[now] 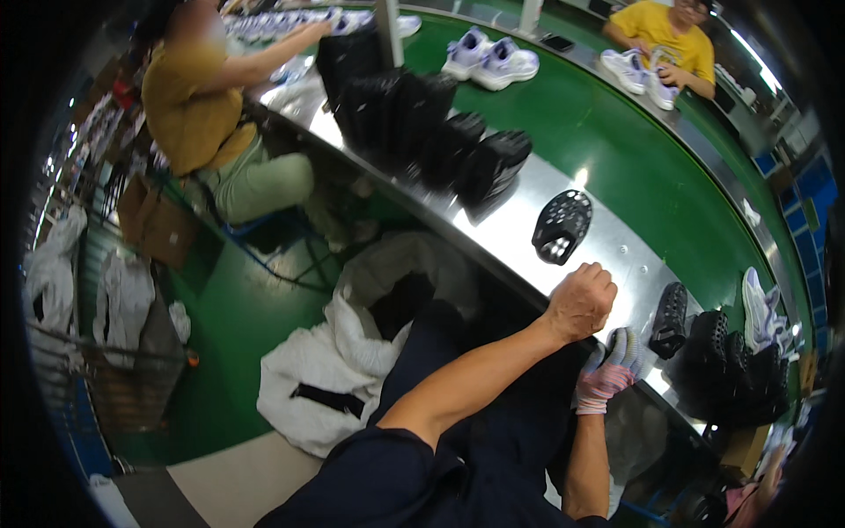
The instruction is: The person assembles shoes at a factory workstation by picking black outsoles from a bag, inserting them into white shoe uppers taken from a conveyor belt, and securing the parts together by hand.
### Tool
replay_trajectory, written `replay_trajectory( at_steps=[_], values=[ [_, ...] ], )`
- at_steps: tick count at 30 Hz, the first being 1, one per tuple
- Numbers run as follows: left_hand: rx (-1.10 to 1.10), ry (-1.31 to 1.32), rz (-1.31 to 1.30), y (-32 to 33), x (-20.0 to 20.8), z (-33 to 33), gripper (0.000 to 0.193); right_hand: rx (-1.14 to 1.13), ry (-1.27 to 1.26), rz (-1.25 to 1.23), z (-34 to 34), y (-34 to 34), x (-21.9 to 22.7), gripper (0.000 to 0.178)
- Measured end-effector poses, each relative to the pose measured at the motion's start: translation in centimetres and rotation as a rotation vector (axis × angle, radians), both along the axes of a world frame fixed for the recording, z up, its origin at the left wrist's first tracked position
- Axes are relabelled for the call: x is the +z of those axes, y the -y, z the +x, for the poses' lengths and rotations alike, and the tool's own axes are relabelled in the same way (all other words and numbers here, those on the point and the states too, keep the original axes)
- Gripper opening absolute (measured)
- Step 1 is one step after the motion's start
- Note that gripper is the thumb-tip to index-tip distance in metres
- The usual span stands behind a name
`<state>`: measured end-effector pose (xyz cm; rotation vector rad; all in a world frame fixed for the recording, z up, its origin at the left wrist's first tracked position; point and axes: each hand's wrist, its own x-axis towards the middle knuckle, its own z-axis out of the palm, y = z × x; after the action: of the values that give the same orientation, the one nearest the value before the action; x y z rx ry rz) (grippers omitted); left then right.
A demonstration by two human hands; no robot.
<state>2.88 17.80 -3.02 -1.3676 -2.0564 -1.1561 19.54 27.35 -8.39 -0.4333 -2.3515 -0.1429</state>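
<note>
Where our bare left hand (583, 302) curls its fingers into a fist, right of centre, the black perforated shoe (564, 222) lies just above, long axis slanting upper-right; our gloved right hand (607, 374) is farther, its grip we cannot tell.

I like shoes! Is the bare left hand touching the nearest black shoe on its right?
Apart: the head view shows shiny metal tabletop between the left hand and black shoe.

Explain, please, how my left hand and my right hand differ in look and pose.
The left hand is bare; the right hand wears a pink-and-grey glove. The left hand is curled like a fist; the right hand looks less curled. Both hands are by the near edge of the metal bench.
</note>
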Motion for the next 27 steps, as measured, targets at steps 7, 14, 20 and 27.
replay_trajectory(
  at_steps=[7, 14, 20, 27],
  values=[
    [0.081, 0.178, 0.104, 13.9, -3.8, 6.9, 0.008, 0.020, -0.007, 0.043, -0.3, 0.3, 0.9, 0.049],
    [0.660, 0.957, -0.671, 31.8, -20.2, 6.4, 0.044, 0.147, -0.129, -0.460, -2.0, 4.3, 5.4, 0.028],
    [0.681, 1.035, -0.835, 33.6, -31.7, 2.4, 0.097, 0.101, 0.013, -0.346, -6.6, 2.6, 4.5, 0.029],
    [0.548, 1.499, -1.098, 30.1, -39.5, -0.8, 0.099, 0.029, 0.159, -0.145, -6.3, 1.7, 3.5, 0.033]
  ],
)
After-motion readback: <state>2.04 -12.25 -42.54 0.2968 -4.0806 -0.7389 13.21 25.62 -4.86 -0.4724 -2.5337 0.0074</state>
